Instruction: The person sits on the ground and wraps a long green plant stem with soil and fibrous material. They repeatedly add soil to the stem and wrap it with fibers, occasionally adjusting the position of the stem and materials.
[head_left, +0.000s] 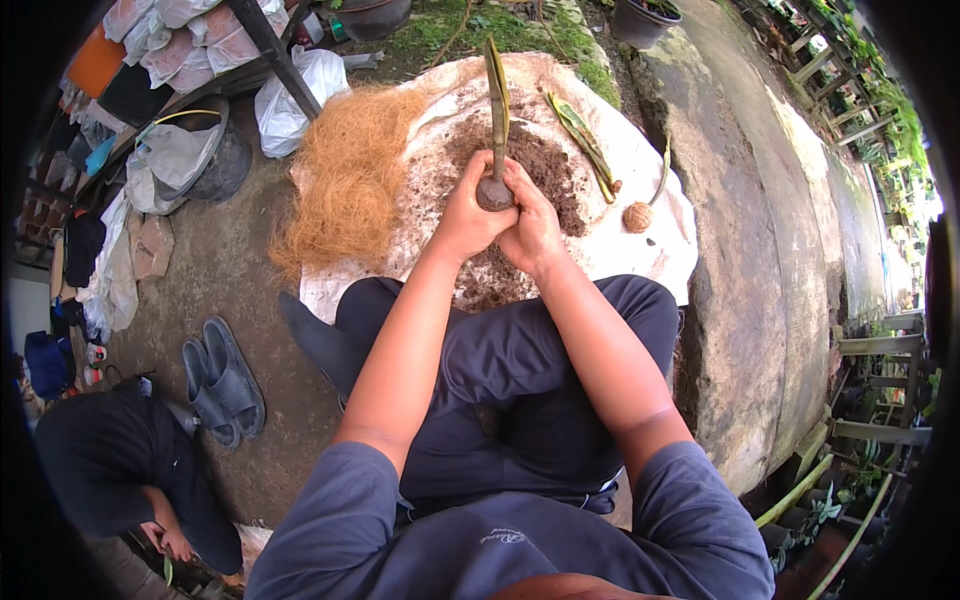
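Observation:
Between my palms sits a dark ball of soil (495, 195) with a long upright leaf (496, 97), like a snake plant's, rising from it. My left hand (466, 214) cups the ball from the left. From the right, my right hand (534, 221) presses against it, its fingers close to the leaf's base. Loose dark soil (551, 169) lies spread beneath both hands on a white woven sack (637, 142). A heap of orange-brown coconut fibre (349, 180) rests on the sack's left side. Several cut leaves (581, 142) lie right of the soil, near a fibre-wrapped ball (637, 217) with a leaf.
Grey slides (225, 382) stand on the concrete floor at left. A black bucket (217, 161) and a white plastic bag (300, 97) are beyond the fibre. Another person (127, 457) sits at lower left. A raised concrete edge (720, 300) runs along the right.

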